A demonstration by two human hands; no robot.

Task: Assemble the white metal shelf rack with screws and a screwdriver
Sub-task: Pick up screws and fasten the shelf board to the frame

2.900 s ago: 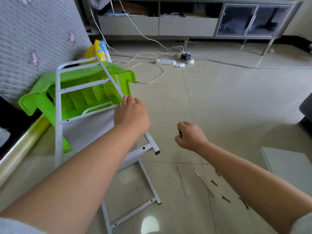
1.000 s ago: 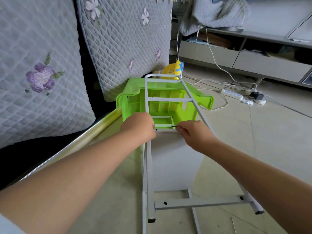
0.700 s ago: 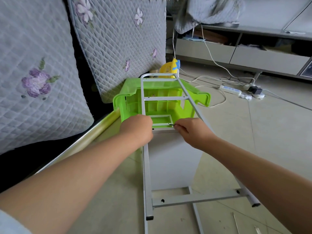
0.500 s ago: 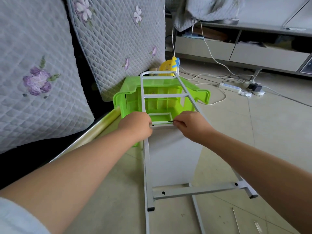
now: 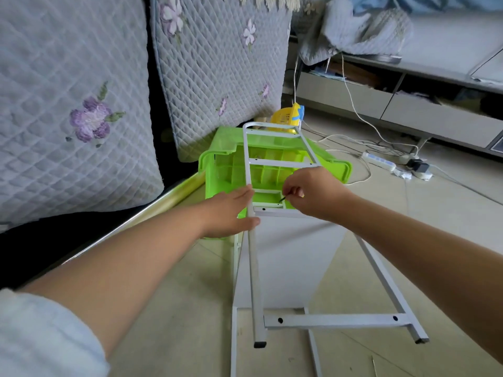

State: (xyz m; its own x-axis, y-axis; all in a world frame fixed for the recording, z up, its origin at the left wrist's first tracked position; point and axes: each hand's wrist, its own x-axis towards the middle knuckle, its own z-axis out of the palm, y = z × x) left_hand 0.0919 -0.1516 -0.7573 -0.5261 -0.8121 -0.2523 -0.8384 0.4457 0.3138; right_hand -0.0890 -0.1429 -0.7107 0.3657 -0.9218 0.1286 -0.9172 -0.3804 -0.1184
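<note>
Nearest, at the lower edge: floor (image 5: 174, 322) tiles, a white sleeve (image 5: 40, 336) at lower left, and the rack's (image 5: 255, 268) foot end, with a black-capped leg end and a crossbar (image 5: 337, 321) pierced by two holes. Long axis running away from the viewer, foot end near, rounded top end far, the far end raised and leaning on a green bin (image 5: 226, 170). Beneath the frame, a flat white panel (image 5: 288, 262) lying along the same line. Lower rails of a second frame cut off by the bottom edge. A thin rod (image 5: 375, 367) at bottom right, mostly out of frame.

Mid-distance: left hand (image 5: 231, 213) with fingers out straight, pressed flat against the left upright, thumb under the rail. Right hand (image 5: 313, 195) pinching a small dark screw (image 5: 283, 198) at a short rung, tip pointing down-left toward the rail; head hidden by fingertips, hard to make out whether seated in a hole.

Open floor to the right of the frame. Left side tight: a shiny metal rail (image 5: 152, 208) and quilted cushions (image 5: 70, 104) close by.

Farther: yellow object (image 5: 288, 117) behind the bin, mostly hidden. Power strip (image 5: 378, 161) and white cables on the floor, then a low grey cabinet (image 5: 408, 104), its right end cut off, a blanket (image 5: 362, 34) draped on top.
</note>
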